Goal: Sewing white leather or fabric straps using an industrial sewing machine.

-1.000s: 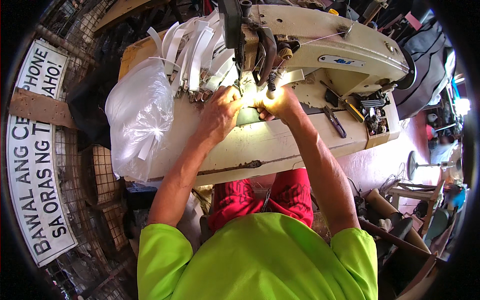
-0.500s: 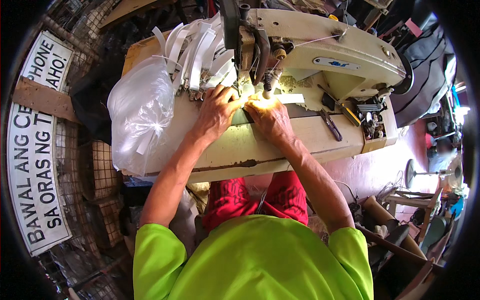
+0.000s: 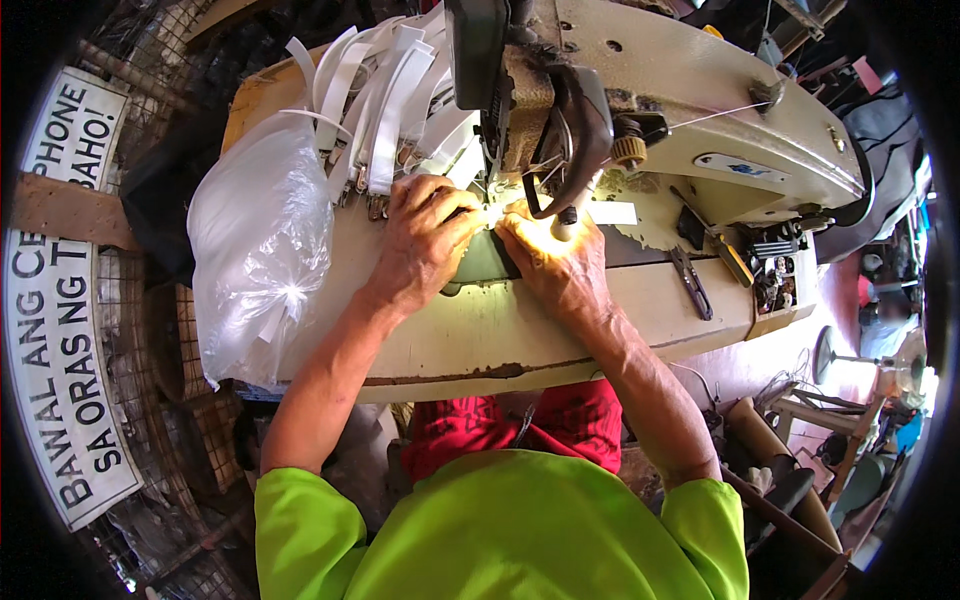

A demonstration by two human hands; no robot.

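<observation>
Near edge of the desk (image 3: 470, 350), then both hands. A small white strip (image 3: 492, 214) is pinched by the left hand (image 3: 425, 240) and right hand (image 3: 555, 262) under the sewing machine (image 3: 640, 90), apparently at the needle. Fingertips could be caught there; a plastic bag (image 3: 260, 250) crowds the left, loose tools (image 3: 692, 282) the right.

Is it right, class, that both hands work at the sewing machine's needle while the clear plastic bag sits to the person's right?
Not quite: the head view shows the clear plastic bag on the person's left. Both the left hand and right hand do work at the sewing machine needle.
</observation>
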